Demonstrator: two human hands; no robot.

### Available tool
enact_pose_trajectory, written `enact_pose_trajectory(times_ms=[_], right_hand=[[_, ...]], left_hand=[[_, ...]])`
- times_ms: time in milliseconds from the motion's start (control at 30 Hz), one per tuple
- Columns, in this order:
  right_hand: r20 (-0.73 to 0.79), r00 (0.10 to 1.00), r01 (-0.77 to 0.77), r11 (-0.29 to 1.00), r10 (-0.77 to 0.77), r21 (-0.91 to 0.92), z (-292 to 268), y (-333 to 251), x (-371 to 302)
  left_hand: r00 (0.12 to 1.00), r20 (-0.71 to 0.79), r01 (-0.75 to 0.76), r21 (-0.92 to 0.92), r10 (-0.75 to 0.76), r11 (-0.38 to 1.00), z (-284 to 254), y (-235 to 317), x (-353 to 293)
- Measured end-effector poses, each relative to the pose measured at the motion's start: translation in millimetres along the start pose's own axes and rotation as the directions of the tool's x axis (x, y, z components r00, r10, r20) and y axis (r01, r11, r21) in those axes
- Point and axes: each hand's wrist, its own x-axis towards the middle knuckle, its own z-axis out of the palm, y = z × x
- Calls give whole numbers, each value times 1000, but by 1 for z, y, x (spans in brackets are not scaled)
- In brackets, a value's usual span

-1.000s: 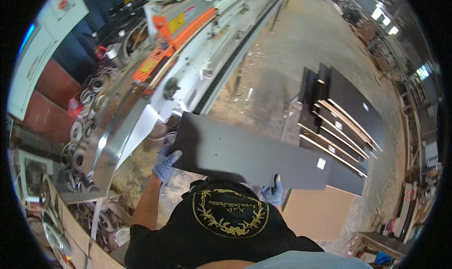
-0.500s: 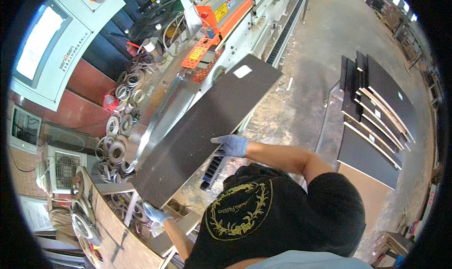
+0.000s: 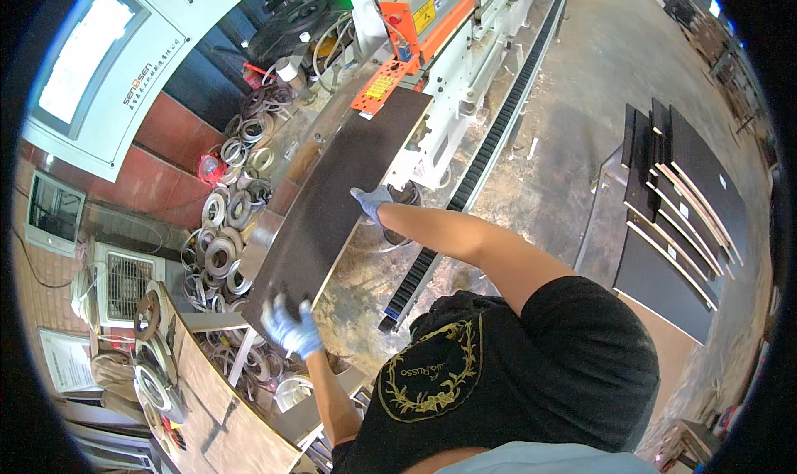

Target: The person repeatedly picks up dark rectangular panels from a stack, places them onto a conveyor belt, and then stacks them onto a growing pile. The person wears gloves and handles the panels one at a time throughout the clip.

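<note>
A long dark brown board lies flat, slanting from my side up to the orange guard plate of a machine. Its far end meets the machine beside that plate. My left hand, in a pale blue glove, is on the board's near end with fingers spread. Also gloved, my right hand holds the board's right long edge about midway; the fingers beneath the edge are hidden.
A roller track runs along the machine's right side. Several dark panels are stacked at right. Many rolls of edging strip lie left of the board. A control cabinet stands at upper left, and a curved wooden table at lower left.
The board has turned more lengthwise to the machine, and its far end has swung left to the orange plate. My left hand has moved up onto its near end; my right hand moved forward.
</note>
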Motion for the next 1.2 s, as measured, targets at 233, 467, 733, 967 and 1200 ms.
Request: enact_pose_trajectory(times_ms=[233, 467, 733, 967, 1200], right_hand=[[468, 850, -317, 944, 243, 86, -43, -13, -27], [706, 697, -311, 834, -126, 456, -199, 15, -89], [198, 970, -236, 721, 138, 652, -328, 117, -130], [71, 941, -279, 639, 331, 717, -333, 154, -126], [64, 946, -282, 707, 318, 649, -321, 142, -118]], left_hand=[[786, 503, -400, -28, 358, 916, 84, 101, 53], [715, 638, -415, 56, 287, 908, 115, 115, 75], [683, 683, -428, 86, 259, 900, 115, 134, 86], [680, 691, -427, 103, 244, 898, 121, 143, 90], [683, 674, -438, 72, 280, 896, 130, 143, 92]])
